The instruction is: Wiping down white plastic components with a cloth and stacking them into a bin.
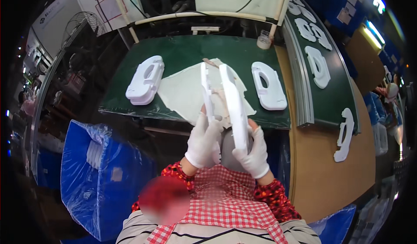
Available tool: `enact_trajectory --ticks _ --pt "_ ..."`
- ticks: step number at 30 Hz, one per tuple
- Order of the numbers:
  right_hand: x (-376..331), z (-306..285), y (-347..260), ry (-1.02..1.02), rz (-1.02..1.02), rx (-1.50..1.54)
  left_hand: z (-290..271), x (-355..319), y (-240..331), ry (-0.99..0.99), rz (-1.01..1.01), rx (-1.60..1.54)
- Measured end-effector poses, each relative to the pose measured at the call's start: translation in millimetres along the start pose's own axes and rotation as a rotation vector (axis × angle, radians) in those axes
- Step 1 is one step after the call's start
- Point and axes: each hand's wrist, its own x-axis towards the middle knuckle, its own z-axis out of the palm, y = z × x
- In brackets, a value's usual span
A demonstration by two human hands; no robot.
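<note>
Both my hands wear white gloves, with some bare fingertips showing. My left hand (pixel 203 140) grips a thin white plastic part (pixel 206 85), held upright and seen nearly edge-on. Close beside it, my right hand (pixel 255 152) is closed on a thicker white plastic part (pixel 233 100), also edge-on, with a narrow gap between the two. Beyond them a pale cloth (pixel 184 89) lies on the green worktable (pixel 186 48). To the left rests a stack of white oval-holed plastic parts (pixel 145 81); a similar white part (pixel 268 85) lies to the right.
A green conveyor (pixel 334 66) on the right carries several white parts. One white part (pixel 345 135) lies by the brown board (pixel 325 170). A plastic-lined blue bin (pixel 82 174) holding white parts stands at lower left. A small clear jar (pixel 263 39) sits at the table's far right corner.
</note>
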Motion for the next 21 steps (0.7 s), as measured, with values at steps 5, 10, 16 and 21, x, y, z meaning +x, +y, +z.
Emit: enact_trajectory --ticks 5,10,16,21 --pt "-18 29 -24 0.005 -0.098 0.017 -18 -25 -1 -0.04 0.071 0.122" --pt "-20 42 -38 -0.013 -0.137 0.033 -24 -35 -3 -0.041 0.202 0.027" --pt "-18 49 -45 0.009 -0.065 0.042 -36 -30 -11 0.0 0.176 0.017" --pt "-15 50 -41 0.01 -0.085 0.01 -36 -27 -13 -0.005 0.193 0.046"
